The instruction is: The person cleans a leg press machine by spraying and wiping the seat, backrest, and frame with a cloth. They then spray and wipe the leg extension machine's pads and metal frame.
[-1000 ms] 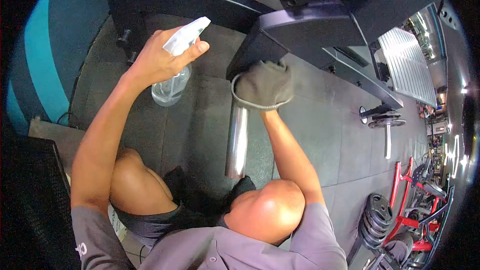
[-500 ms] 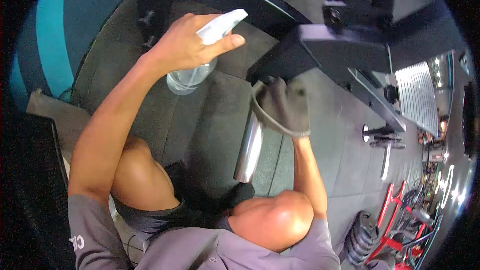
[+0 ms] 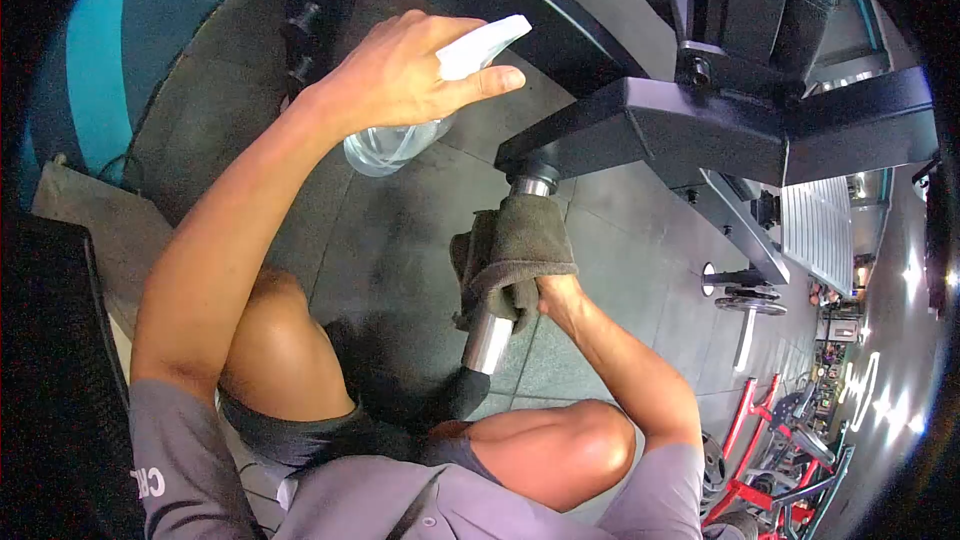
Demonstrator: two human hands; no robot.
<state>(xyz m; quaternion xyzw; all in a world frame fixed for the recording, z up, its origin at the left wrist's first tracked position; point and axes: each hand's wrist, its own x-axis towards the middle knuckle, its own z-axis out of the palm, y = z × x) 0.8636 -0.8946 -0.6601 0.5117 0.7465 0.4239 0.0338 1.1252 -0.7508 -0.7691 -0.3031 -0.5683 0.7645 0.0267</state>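
My left hand [image 3: 405, 75] is closed round the neck of a spray bottle [image 3: 393, 148] with a white trigger head and a clear body. The bottle hangs above the floor, and my thumb stretches along the trigger head. A dark grey-brown cloth [image 3: 535, 235] covers most of my right hand [image 3: 556, 292] and wraps round a shiny metal weight post [image 3: 487, 345]. Under the cloth my fingers are hidden. The post sticks out from a black machine frame [image 3: 700, 125], its bare metal showing above and below the cloth.
Dark rubber tiles [image 3: 410, 230] cover the floor between my knees and the frame. On the right stand a red-framed machine [image 3: 745, 440] and a post with a weight plate [image 3: 750, 305]. A grey ribbed panel [image 3: 815, 235] is farther back.
My right hand has moved down the post with the cloth, which now wraps round it. My left hand has shifted slightly right in view with the spray bottle.
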